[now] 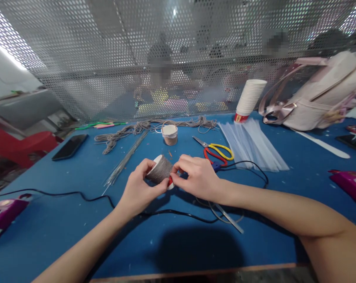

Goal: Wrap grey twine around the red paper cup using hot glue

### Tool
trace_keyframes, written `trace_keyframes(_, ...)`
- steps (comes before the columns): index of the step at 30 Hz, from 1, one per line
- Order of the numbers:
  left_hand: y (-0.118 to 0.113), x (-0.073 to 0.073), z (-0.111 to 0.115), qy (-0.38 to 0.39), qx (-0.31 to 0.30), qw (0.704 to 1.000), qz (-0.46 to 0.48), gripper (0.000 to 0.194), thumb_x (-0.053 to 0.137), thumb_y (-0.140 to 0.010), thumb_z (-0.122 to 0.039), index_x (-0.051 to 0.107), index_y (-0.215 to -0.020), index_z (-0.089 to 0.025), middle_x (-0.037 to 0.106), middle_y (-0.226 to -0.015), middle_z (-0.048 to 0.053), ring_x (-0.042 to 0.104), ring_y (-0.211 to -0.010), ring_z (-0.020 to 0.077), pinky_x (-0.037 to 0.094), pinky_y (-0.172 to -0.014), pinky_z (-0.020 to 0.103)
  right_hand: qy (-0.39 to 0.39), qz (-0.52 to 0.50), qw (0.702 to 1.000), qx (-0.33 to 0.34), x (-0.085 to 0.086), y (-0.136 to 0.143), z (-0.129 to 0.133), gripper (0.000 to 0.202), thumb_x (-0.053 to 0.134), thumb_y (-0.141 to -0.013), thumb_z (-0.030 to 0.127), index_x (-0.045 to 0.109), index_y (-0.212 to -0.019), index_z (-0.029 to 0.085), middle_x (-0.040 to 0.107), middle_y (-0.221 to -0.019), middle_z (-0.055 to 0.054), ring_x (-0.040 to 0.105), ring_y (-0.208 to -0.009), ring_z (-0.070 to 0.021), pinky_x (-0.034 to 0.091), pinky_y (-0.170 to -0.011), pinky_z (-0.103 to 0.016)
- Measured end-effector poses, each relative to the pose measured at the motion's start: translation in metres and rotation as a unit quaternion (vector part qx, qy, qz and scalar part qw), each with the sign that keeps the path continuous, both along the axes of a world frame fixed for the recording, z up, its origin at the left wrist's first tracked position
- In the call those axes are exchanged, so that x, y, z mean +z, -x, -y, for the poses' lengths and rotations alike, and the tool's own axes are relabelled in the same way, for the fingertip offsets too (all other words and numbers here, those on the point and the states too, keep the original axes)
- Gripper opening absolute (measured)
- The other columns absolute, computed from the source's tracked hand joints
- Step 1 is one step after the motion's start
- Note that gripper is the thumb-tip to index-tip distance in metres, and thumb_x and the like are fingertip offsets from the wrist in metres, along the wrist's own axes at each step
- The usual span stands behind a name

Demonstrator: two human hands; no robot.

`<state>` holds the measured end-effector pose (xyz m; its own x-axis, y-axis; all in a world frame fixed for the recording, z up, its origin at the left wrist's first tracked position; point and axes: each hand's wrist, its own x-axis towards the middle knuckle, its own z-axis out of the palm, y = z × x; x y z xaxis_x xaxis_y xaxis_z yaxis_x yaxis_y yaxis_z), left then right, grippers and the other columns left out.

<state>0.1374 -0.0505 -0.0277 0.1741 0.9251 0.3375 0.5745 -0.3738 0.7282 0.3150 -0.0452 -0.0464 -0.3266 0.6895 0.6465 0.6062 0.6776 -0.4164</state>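
My left hand (141, 184) is closed around a paper cup (160, 169) wrapped in grey cord, tilted on its side with the white rim up and left. A bit of red shows at its other end. My right hand (195, 177) pinches the grey cord (216, 212) at that red end; the fingertips are partly hidden. A loose length of this cord loops below the right wrist. Beside it lies a clear stick (231, 220). Just beyond the right hand are scissors (215, 151) with red and yellow handles and a blue tool (216, 166) on a black cable, mostly hidden.
Another partly wrapped cup (169, 135) stands behind my hands. Grey cord bundles (119, 137), thin clear strands (126, 159), and a phone (70, 147) lie left. To the right are translucent strips (251, 145), stacked paper cups (251, 96) and a pink backpack (316, 94). A black cable (178, 212) crosses the table.
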Motion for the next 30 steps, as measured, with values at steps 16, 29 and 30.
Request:
trace_keyframes(16,0.014,-0.021,-0.007,-0.128,0.052,0.99,-0.003,0.019,0.065,-0.067,-0.031,0.048,-0.071,-0.023,0.056,-0.072,0.0,0.056,-0.079,0.0196,0.047,-0.067,0.032,0.016,0.182,0.96,0.211,0.035,-0.014,0.058,0.015,0.046,-0.088,0.014,0.062,-0.087,0.013,0.064,-0.08,-0.007,0.057,-0.068,-0.0154,0.043,-0.062,-0.027)
trace_keyframes(29,0.015,-0.025,-0.003,-0.097,0.051,0.993,0.047,0.024,0.069,-0.062,-0.03,0.047,-0.071,-0.026,0.056,-0.079,0.003,0.059,-0.097,0.0257,0.051,-0.079,0.04,0.044,0.335,0.94,0.046,-0.005,-0.084,-0.004,0.042,0.05,-0.076,0.004,0.059,-0.116,0.006,0.061,-0.121,-0.021,0.059,-0.106,-0.0285,0.045,-0.088,-0.044)
trace_keyframes(30,0.016,-0.025,-0.003,-0.097,0.048,0.993,0.047,0.024,0.069,-0.062,-0.03,0.047,-0.071,-0.026,0.056,-0.079,0.003,0.059,-0.097,0.0257,0.05,-0.079,0.04,0.058,0.345,0.935,0.053,-0.009,-0.085,-0.007,0.046,0.05,-0.076,0.003,0.056,-0.121,0.005,0.058,-0.125,-0.022,0.059,-0.108,-0.0285,0.045,-0.089,-0.045)
